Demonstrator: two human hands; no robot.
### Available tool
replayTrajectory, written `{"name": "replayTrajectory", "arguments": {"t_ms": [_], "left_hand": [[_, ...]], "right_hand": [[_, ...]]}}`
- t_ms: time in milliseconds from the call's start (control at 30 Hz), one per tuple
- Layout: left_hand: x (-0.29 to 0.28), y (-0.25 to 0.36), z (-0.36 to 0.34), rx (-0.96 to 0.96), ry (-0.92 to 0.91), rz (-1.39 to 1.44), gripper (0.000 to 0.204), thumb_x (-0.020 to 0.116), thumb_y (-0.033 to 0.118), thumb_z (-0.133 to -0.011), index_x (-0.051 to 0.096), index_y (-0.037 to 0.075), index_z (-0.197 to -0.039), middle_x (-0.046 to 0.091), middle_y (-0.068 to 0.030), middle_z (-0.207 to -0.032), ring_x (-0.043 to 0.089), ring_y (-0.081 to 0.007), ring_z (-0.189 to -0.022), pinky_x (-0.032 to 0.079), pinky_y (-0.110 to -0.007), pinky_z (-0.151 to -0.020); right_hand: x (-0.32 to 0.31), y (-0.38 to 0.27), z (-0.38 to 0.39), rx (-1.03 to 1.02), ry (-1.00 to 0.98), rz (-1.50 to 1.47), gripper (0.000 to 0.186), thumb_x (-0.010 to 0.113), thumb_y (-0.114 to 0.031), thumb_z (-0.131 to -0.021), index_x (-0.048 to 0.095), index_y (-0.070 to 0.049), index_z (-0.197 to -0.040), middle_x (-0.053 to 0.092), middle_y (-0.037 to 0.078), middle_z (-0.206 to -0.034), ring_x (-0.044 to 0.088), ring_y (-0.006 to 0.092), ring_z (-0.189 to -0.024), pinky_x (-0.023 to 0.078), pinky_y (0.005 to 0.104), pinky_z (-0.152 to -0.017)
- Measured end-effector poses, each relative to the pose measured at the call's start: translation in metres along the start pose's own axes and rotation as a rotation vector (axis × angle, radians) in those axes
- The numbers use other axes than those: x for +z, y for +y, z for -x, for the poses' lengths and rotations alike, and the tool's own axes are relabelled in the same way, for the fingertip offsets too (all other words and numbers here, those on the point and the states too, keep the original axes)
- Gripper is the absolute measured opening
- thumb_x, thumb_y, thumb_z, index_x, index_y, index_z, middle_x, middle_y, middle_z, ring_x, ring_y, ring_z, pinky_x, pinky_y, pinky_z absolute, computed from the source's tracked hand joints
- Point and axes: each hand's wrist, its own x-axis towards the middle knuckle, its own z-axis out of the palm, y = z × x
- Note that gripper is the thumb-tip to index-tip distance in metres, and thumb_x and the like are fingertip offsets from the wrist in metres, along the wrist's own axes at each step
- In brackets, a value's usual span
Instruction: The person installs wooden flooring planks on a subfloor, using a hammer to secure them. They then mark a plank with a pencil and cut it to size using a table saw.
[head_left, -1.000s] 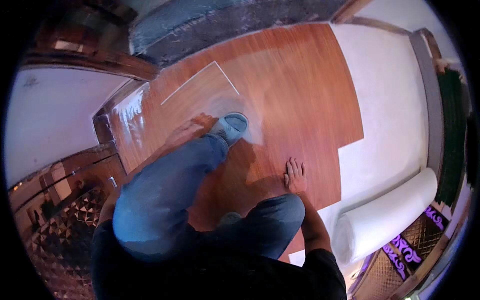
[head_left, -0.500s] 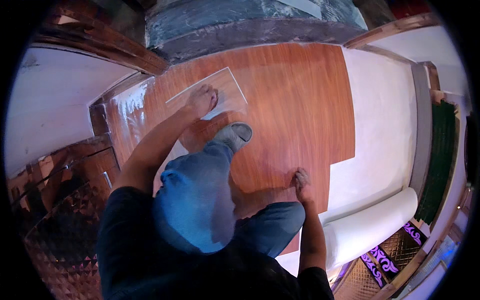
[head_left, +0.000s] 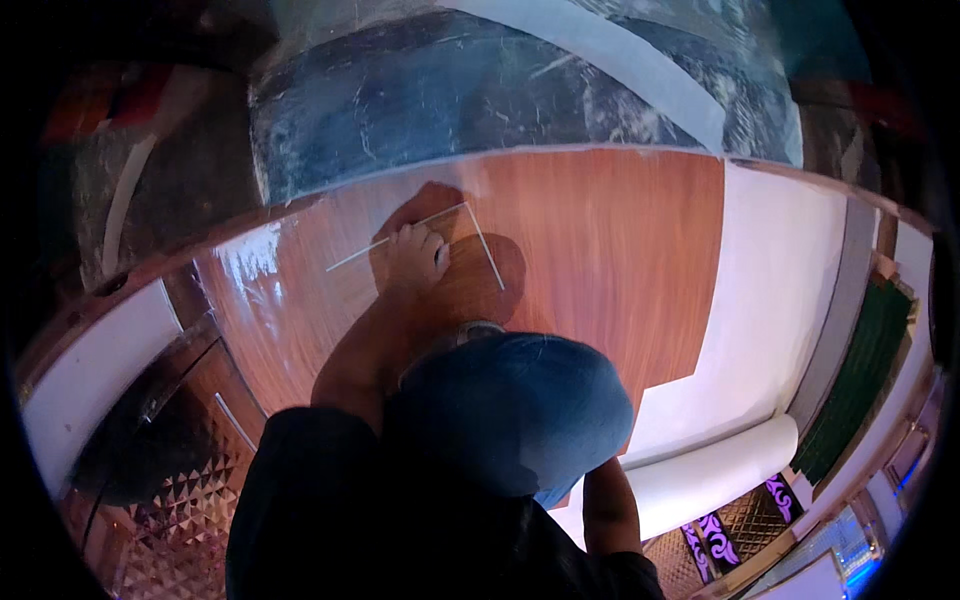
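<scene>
My left hand (head_left: 415, 260) is closed with curled fingers over a rectangular section of wood-look flooring (head_left: 462, 252) outlined by pale straight edges along two sides. A small dark spot shows at its fingers; whether that is a held object I cannot make out. My raised knee (head_left: 510, 400) in blue jeans stands just behind this hand and hides most of my foot. My right forearm (head_left: 610, 510) reaches up from the lower edge beside the knee, and the hand at its end is hidden.
Wood-look flooring (head_left: 630, 250) borders a white underlay (head_left: 765, 270) with a white roll (head_left: 720, 470) lying on it. A dark scuffed step (head_left: 400, 110) runs along the far side. A green board (head_left: 850, 370) lines the right; dark patterned panels (head_left: 180, 510) stand at lower left.
My left hand came up from beside my foot onto the outlined section and closed. The view has tilted toward the far step, and my knee now covers my right hand.
</scene>
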Motion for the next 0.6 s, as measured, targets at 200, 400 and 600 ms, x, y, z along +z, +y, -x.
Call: {"name": "replayTrajectory", "arguments": {"t_ms": [200,400,600], "left_hand": [[-0.005,-0.004,0.0,-0.029,-0.062,-0.021,0.018,0.072,0.03,-0.093,0.07,0.012,-0.09,0.066,-0.0119,-0.101,0.059,-0.0344,-0.099,0.047,-0.053,-0.087],[-0.014,-0.009,-0.006,-0.06,-0.102,-0.051,0.02,0.071,0.032,-0.092,0.073,0.012,-0.09,0.068,-0.0107,-0.102,0.061,-0.0344,-0.101,0.049,-0.052,-0.089],[-0.009,-0.01,-0.022,-0.006,-0.114,-0.181,0.019,0.069,0.03,-0.094,0.072,0.011,-0.09,0.068,-0.0128,-0.102,0.061,-0.0371,-0.1,0.049,-0.052,-0.092]], "right_hand": [[0.004,0.01,-0.015,0.037,-0.061,0.011,0.075,0.072,-0.053,-0.094,0.055,0.003,-0.141,0.055,0.029,-0.146,0.048,0.05,-0.136,0.043,0.0586,-0.114],[0.019,-0.001,-0.008,0.053,-0.086,-0.014,0.079,0.075,-0.053,-0.091,0.052,0.005,-0.141,0.052,0.03,-0.148,0.044,0.052,-0.138,0.041,0.0606,-0.115],[0.041,0.002,-0.007,-0.061,-0.031,0.007,0.069,0.075,-0.044,-0.093,0.052,0.003,-0.138,0.053,0.029,-0.145,0.043,0.0513,-0.139,0.04,0.0584,-0.116]]}}
